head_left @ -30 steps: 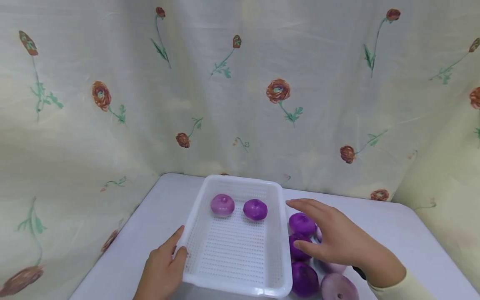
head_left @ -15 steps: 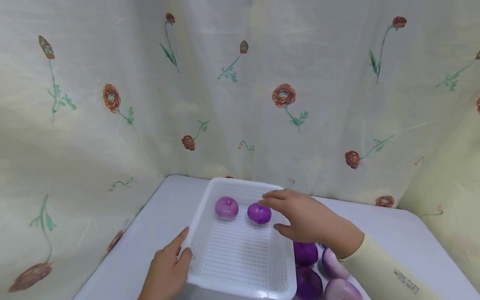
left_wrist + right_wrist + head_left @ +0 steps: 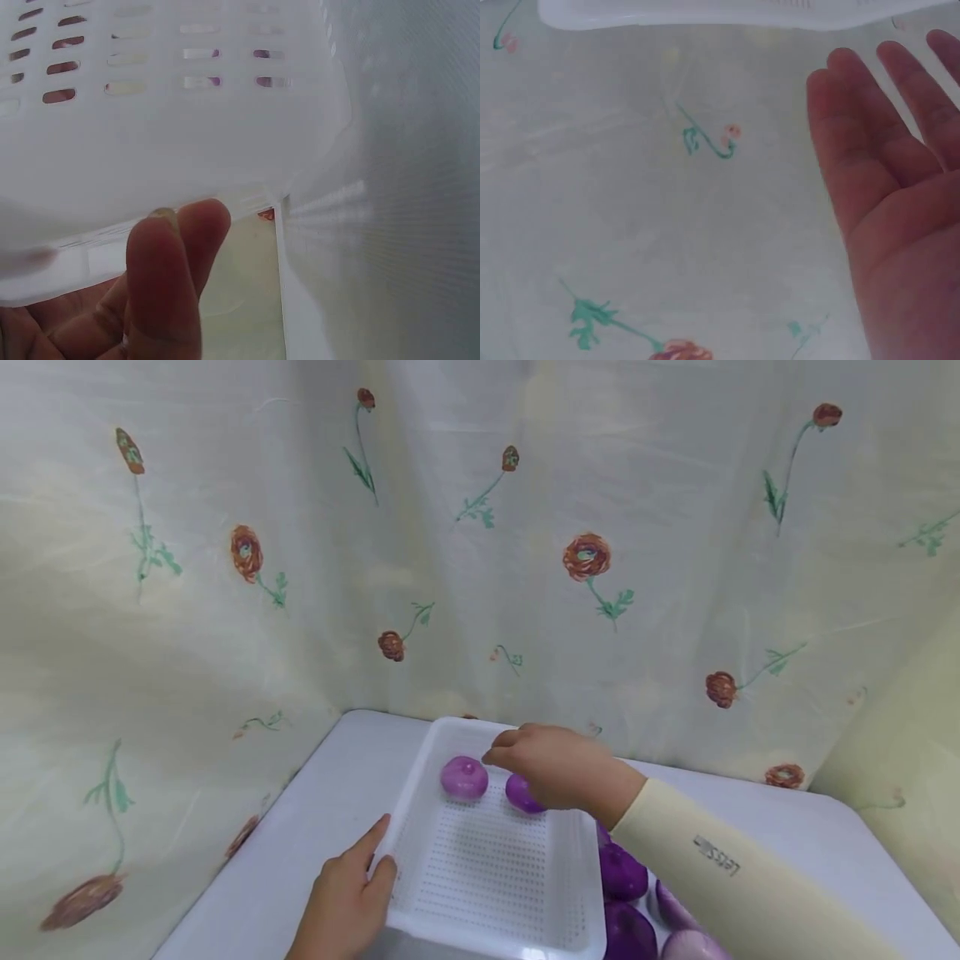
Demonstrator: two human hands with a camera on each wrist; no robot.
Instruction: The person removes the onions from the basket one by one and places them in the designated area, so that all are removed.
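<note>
A white perforated plastic basket (image 3: 480,893) stands tilted on the table, and my left hand (image 3: 341,902) grips its left rim between thumb and fingers. In the left wrist view, those fingers (image 3: 161,277) lie at the basket's edge (image 3: 150,165). Inside sit a light purple onion (image 3: 464,778) and a darker purple onion (image 3: 523,793), side by side toward the far end. My right hand (image 3: 562,768) is over the basket's far right part, partly covering the darker onion. Its fingers are extended and apart, holding nothing, in the right wrist view.
Right of the basket, several onions rest on the white table (image 3: 795,835), among them a dark purple one (image 3: 622,872) and a pale one (image 3: 692,946); the right sleeve (image 3: 720,868) hides some. A flowered curtain (image 3: 465,568) hangs behind and along the sides.
My right hand has moved left from above the onions beside the basket to over the basket's far part. The left hand keeps its grip on the rim; both onions inside stay put.
</note>
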